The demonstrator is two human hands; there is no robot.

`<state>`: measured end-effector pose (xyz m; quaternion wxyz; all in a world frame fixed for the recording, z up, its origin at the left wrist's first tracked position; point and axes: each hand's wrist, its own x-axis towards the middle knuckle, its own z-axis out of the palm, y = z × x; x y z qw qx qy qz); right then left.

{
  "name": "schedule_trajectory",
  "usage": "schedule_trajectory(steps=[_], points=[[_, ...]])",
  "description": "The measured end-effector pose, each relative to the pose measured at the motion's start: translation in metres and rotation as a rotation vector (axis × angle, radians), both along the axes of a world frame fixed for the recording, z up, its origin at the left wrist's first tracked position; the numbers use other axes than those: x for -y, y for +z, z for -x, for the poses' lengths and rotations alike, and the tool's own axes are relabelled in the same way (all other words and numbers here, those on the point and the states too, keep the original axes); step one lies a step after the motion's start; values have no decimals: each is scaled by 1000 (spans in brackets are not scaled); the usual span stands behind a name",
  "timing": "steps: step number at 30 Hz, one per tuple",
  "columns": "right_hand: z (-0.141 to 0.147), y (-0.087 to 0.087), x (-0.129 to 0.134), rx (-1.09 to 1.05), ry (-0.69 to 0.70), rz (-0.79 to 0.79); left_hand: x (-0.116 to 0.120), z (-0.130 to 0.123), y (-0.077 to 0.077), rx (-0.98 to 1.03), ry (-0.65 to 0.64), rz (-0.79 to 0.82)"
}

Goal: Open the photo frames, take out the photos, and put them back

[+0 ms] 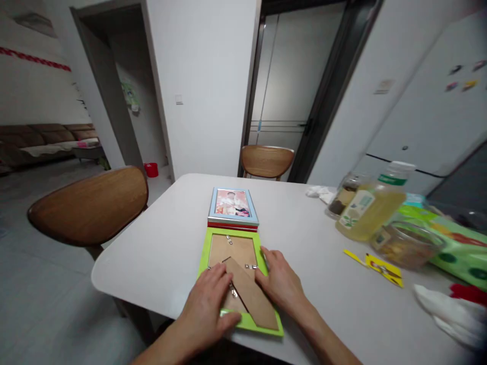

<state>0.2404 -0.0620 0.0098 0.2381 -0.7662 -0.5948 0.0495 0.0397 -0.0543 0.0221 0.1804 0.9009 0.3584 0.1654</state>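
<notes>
A lime-green picture frame [204, 253] lies face down on the white table [152, 253], its brown backboard [243, 245] and slanted stand leg [254, 299] upward. Small metal clips show along the backboard's edges. My left hand [207, 304] grips the frame's left side, its fingertips near the left clip and its thumb on the lower rim. Around the right edge, my right hand [281, 281] holds the frame, thumb beside the right clip [251, 266]. Just beyond lies a light-blue picture frame [233, 205] with a pink picture, on top of a red one [233, 226].
To the right stand a bottle of yellow liquid [355, 215], a glass jar [342, 200], a clear food container [409, 246] and a green wipes pack [462, 248]. A yellow packet [384, 268] and crumpled tissue [449, 309] lie nearer. Wooden chairs [91, 205] flank the table.
</notes>
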Motion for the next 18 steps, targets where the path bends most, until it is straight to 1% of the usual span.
schedule_trajectory(steps=[2,3,5,7,10,14,16,18], points=[[0,1,-4,39,80,-2,-16,11,-5,61,151,24],[-1,1,-6,52,109,12,-23,15,-8,85,200,44],[0,0,-11,70,133,41,-33,19,-14,119,248,93],[0,-3,-15,90,122,40,-36,19,-17,144,261,128],[1,-6,-18,114,93,9,-35,18,-19,185,262,143],[8,-3,-13,153,98,-54,-34,20,-22,248,257,150],[18,2,-7,149,172,-109,-35,21,-24,262,258,143],[30,6,-1,89,304,-107,-35,21,-26,265,254,123]])
